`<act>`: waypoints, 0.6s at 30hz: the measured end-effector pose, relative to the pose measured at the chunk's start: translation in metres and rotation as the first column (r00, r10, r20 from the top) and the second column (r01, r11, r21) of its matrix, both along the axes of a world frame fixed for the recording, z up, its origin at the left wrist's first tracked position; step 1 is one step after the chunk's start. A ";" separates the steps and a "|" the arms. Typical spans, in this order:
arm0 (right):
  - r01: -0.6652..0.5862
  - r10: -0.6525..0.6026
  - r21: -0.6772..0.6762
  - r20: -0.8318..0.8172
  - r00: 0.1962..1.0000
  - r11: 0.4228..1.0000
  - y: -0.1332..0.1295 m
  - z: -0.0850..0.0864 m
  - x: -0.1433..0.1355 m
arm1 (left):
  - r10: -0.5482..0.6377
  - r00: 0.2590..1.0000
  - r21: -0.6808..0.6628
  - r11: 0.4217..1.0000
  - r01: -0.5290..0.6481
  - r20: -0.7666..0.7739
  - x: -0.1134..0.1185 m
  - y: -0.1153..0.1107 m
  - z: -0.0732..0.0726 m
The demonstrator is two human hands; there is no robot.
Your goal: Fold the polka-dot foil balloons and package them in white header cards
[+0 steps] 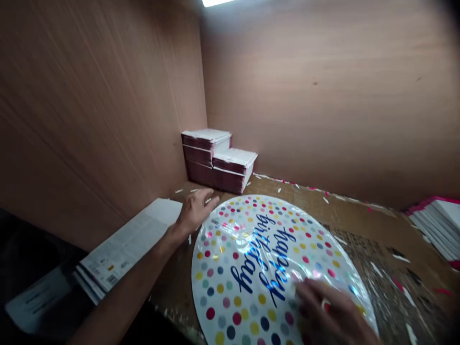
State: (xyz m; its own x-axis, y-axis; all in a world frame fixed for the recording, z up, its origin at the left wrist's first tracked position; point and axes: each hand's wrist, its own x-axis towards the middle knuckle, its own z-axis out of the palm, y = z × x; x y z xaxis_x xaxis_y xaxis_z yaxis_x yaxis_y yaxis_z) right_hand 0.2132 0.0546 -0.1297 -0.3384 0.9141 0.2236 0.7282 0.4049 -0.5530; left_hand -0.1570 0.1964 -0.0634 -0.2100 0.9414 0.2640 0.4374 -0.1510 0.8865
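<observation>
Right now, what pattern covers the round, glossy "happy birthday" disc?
Multicoloured dots on white, with blue script lettering on the disc; it shows best in the head view.

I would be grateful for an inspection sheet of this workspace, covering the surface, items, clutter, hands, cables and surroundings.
Surface: worn brown worktop, scuffed and torn at right.
Job's things: round polka-dot "happy birthday" disc, lying flat, glossy.
Clutter: paper scraps about the disc; two adjoining stacks of white cards in the corner; printed sheets at left; pink-edged stack at right.
Grippers: bare hands; left hand open at the disc's edge; right hand over the disc, too blurred to tell its grip.
Cables: nothing seen.
Surroundings: wood-grain panels at left and behind; bright light above.
</observation>
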 end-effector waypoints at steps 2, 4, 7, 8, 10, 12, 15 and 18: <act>0.266 -0.269 0.055 0.061 0.961 0.962 0.029 -0.011 0.036 | -0.063 0.913 0.045 0.995 0.088 -0.402 0.010 -0.052 -0.040; 0.536 -0.581 0.226 0.324 0.747 0.814 0.054 -0.020 0.070 | -0.052 0.772 0.025 0.996 0.088 -0.634 0.021 -0.097 -0.070; 0.573 -0.606 0.278 0.597 0.526 0.771 0.080 -0.024 0.093 | -0.060 0.622 -0.046 0.998 0.039 -0.781 0.040 -0.140 -0.096; 0.581 -0.610 0.292 0.627 0.483 0.760 0.085 -0.021 0.088 | -0.071 0.593 -0.067 0.997 0.029 -0.802 0.046 -0.149 -0.100; 0.563 -0.633 0.341 0.609 0.479 0.753 0.089 -0.011 0.053 | -0.086 0.567 -0.100 0.995 0.006 -0.819 0.058 -0.158 -0.101; 0.412 -0.531 0.336 0.535 0.656 0.847 0.087 0.004 -0.013 | -0.090 0.565 -0.126 0.992 -0.025 -0.820 0.068 -0.160 -0.098; 0.116 -0.167 0.133 0.478 0.862 0.984 0.083 0.025 -0.135 | -0.101 0.570 -0.156 0.987 -0.048 -0.815 0.084 -0.157 -0.094; 0.053 -0.028 -0.026 0.584 0.811 0.998 0.090 0.036 -0.230 | -0.150 0.559 -0.188 0.982 -0.011 -0.815 0.096 -0.153 -0.093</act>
State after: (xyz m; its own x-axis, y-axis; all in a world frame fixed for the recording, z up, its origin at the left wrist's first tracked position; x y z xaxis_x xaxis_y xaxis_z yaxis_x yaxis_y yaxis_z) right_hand -0.0168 0.1441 -0.0933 -0.3558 0.9337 -0.0398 0.9344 0.3547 -0.0336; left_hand -0.0611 0.0439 -0.1565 0.0912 0.9861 0.1390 0.9811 -0.1128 0.1569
